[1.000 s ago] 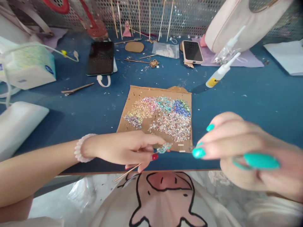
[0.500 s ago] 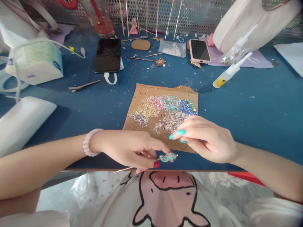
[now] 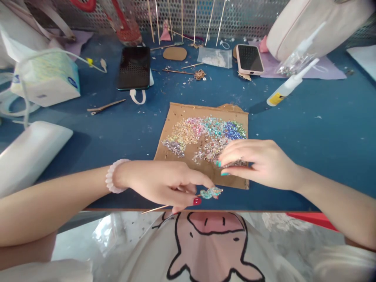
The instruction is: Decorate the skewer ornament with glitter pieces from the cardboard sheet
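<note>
My left hand [image 3: 164, 184], with a beaded bracelet at the wrist, pinches a thin stick [image 3: 155, 209]. At the stick's end, by my fingertips, is a small ornament [image 3: 210, 192] covered in teal and clear stones. Over the right part of a cardboard sheet [image 3: 202, 174] hovers my right hand [image 3: 252, 162], fingertips pointing left and a small gap between thumb and fingers; nothing can be made out in them. Sequins in colour groups lie on the cardboard: yellow [image 3: 182, 132], pink [image 3: 196, 124], teal [image 3: 214, 127], blue [image 3: 233, 131] and pale [image 3: 210, 150].
A glue bottle [image 3: 283, 92] stands at the right. Behind are two phones [image 3: 134, 68], a plastic bag of white bits [image 3: 216, 58] and upright sticks [image 3: 195, 23]. At the left are a hair clip [image 3: 105, 106], a tissue box [image 3: 47, 84] and a white device [image 3: 35, 150].
My right hand has shifted slightly right, and its fingertips have turned down toward the cardboard. My left hand keeps its hold on the stick. The whole view has shifted a little.
</note>
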`<state>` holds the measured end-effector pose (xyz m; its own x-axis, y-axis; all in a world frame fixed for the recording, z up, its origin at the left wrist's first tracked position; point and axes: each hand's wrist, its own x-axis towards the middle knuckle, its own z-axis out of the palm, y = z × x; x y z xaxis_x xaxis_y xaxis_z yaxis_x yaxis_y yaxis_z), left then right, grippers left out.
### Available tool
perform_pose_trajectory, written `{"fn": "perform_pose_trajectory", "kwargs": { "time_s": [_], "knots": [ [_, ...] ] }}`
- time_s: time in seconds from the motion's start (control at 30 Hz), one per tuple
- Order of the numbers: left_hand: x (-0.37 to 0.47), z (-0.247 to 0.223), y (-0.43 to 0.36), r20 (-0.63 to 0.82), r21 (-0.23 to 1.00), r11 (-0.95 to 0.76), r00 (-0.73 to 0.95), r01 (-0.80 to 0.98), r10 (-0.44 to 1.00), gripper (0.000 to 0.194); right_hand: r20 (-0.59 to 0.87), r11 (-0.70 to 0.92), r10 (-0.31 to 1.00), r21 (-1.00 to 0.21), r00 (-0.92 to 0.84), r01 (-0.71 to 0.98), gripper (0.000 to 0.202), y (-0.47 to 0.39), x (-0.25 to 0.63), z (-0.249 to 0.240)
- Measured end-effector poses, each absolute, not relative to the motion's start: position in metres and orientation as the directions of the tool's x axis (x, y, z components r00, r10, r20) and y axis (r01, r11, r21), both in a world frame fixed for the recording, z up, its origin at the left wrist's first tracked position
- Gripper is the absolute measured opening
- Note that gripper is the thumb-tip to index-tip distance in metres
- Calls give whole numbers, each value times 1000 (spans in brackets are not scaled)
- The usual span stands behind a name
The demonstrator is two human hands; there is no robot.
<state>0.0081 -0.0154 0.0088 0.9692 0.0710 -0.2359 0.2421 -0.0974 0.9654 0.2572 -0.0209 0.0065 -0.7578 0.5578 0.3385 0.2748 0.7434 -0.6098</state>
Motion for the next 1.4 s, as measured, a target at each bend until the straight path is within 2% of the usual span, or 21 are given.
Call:
{"fn": "perform_pose_trajectory", "kwargs": {
  "time_s": [0.1, 0.23, 0.47, 0.87, 1.4],
  "knots": [
    [8, 7, -15, -220, 968, -102, 972, 229, 85, 30, 388, 700, 655, -635, -648, 327, 2, -18, 257, 5],
    [8, 5, -15, -235, 968, -75, 968, 241, 82, 33, 497, 697, 715, -564, -492, 443, 1, -17, 250, -2],
    [8, 5, -15, -263, 960, -76, 962, 268, 75, 30, 559, 744, 667, -458, -493, 487, 2, -15, 244, -11],
    [8, 6, -14, -246, 965, -76, 967, 251, 67, 33, 573, 743, 666, -444, -478, 502, 5, -16, 245, -8],
    [8, 6, -13, -241, 965, -90, 968, 246, 70, 35, 528, 697, 716, -504, -457, 510, 9, -17, 246, -8]
  ]
}}
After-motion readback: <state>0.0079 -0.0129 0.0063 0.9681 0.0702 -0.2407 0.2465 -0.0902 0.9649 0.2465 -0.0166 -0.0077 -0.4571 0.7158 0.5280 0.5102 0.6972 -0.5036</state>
